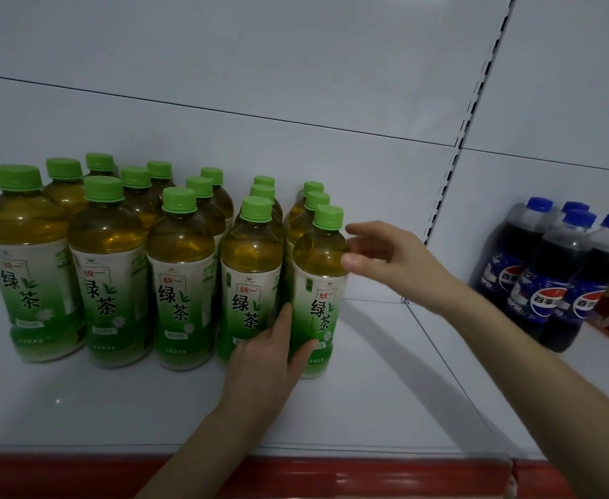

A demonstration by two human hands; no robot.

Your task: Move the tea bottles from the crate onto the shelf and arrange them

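The tea bottles (179, 268) stand upright on the shelf (368, 408) in five files. The left hand (263, 369) grips the rightmost front bottle (319, 304) low on its label from 7 o'clock, thumb across its face and a finger in the gap beside its neighbour. The right hand (393, 261), fingers loosely spread, hovers at 3 o'clock of its shoulder; whether it touches is unclear. Being full, the bottle is probably weighty. Its thin wall likely yields and the film label may slip, so the stiffer shoulder seems the better hold.

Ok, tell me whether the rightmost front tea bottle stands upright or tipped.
Upright: the rightmost front tea bottle stands on its base on the shelf, cap on top.
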